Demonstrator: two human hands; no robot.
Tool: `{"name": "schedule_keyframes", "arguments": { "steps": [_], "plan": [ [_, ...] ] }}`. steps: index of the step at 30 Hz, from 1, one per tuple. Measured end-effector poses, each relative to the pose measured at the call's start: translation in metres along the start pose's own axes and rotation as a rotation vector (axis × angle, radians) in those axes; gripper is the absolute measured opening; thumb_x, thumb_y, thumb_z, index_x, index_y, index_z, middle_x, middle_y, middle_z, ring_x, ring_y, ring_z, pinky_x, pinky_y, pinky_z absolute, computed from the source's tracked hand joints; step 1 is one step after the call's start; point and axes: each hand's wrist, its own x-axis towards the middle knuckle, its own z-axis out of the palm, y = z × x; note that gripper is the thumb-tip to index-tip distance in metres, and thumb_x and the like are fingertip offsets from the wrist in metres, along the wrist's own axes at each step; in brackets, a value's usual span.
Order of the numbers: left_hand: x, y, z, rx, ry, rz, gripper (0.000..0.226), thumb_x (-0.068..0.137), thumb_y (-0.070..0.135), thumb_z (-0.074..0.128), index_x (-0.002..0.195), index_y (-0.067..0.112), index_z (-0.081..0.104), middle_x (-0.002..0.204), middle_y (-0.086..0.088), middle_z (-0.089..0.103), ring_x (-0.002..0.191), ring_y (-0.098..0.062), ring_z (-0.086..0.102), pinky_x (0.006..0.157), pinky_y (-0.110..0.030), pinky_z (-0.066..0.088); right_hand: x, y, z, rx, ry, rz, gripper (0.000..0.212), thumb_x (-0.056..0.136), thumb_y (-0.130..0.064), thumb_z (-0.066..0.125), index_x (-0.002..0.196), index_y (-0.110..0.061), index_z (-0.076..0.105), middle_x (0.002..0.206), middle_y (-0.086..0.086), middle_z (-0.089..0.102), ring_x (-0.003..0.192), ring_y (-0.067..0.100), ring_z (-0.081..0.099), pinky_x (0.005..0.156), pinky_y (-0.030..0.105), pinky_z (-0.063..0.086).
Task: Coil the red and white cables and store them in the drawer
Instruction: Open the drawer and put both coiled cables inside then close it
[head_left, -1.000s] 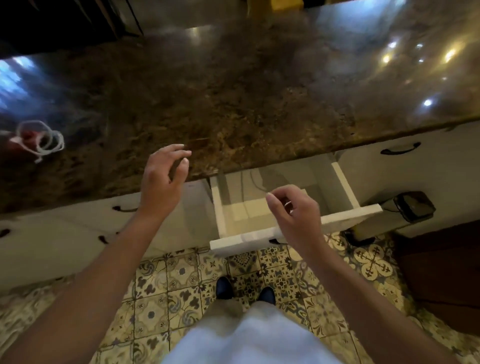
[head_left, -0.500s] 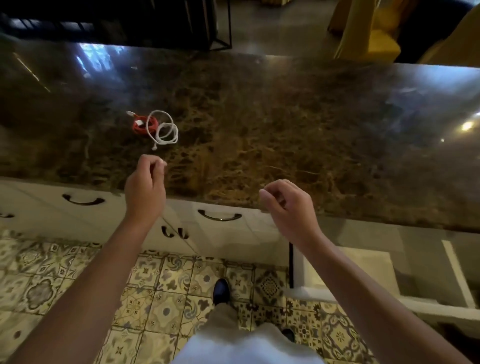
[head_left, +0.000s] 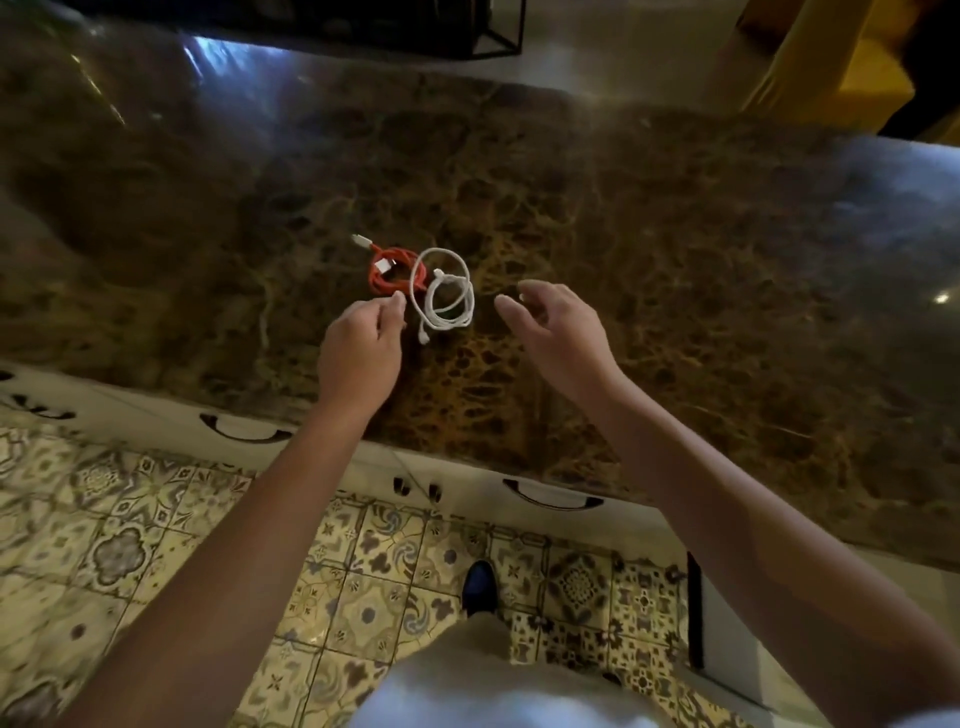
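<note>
Bare forearms, a white top (head_left: 498, 696), light trousers and a dark shoe (head_left: 479, 584).

bare marble counter (head_left: 623, 249) all round the coiled cables (head_left: 426, 283), left hand (head_left: 358, 353) just beside them, right hand (head_left: 558, 332) near

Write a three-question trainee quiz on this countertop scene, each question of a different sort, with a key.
1. True or false: the coiled red cable lies in an open drawer.
2. Which thing overlaps the red cable's right side? A) looped white cable B) yellow chair
3. Fill in: both cables rest on the brown marble ____.

Key: 1 false, it lies on the counter; 2 A; 3 countertop. The left hand and right hand hover beside the cables, neither gripping one.
</note>
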Motion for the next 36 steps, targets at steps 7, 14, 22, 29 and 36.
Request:
{"name": "schedule_keyframes", "arguments": {
  "steps": [7,14,22,29,36],
  "plan": [
    [0.023,0.001,0.011,0.004,-0.045,-0.058,0.053,0.111,0.045,0.039,0.088,0.009,0.07,0.082,-0.003,0.066,0.074,-0.018,0.065,0.064,-0.034,0.05,0.048,-0.018,0.031,0.106,0.031,-0.026,0.042,0.101,-0.057,0.056,0.132,-0.032,0.068,0.125,-0.006,0.065,0.102,0.007,0.063,0.083,0.026,0.054],
    [0.035,-0.003,0.016,0.039,-0.137,-0.07,0.058,0.112,0.046,0.034,0.087,0.009,0.071,0.077,-0.003,0.069,0.071,-0.018,0.066,0.068,-0.041,0.056,0.073,-0.011,0.04,0.165,0.052,0.081,0.037,0.096,-0.052,0.066,0.084,-0.019,0.079,0.074,-0.004,0.075,0.066,0.016,0.069,0.062,0.036,0.058],
    [0.041,0.001,0.021,0.174,-0.179,-0.024,0.04,0.112,0.042,0.039,0.106,0.017,0.07,0.074,0.014,0.058,0.067,-0.004,0.055,0.057,-0.026,0.038,0.083,-0.006,0.044,0.042,-0.058,0.106,0.028,0.094,-0.044,0.072,0.085,-0.017,0.076,0.078,-0.007,0.073,0.07,0.008,0.07,0.062,0.025,0.056],
    [0.042,0.004,0.021,0.236,-0.228,-0.01,0.033,0.102,0.049,0.059,0.119,0.021,0.066,0.094,0.006,0.073,0.083,-0.014,0.071,0.067,-0.028,0.051,0.082,-0.009,0.04,-0.027,-0.107,0.081,0.029,0.093,-0.046,0.073,0.108,-0.022,0.074,0.096,-0.007,0.074,0.083,0.009,0.071,0.072,0.028,0.061],
    [0.043,0.005,0.022,0.17,-0.222,0.035,0.024,0.108,0.034,0.053,0.111,0.015,0.068,0.088,0.006,0.069,0.081,-0.017,0.071,0.072,-0.035,0.059,0.073,-0.015,0.029,-0.095,-0.262,-0.044,0.028,0.102,-0.038,0.06,0.126,-0.029,0.074,0.101,-0.009,0.075,0.088,0.008,0.069,0.074,0.026,0.056]
  ]
}}
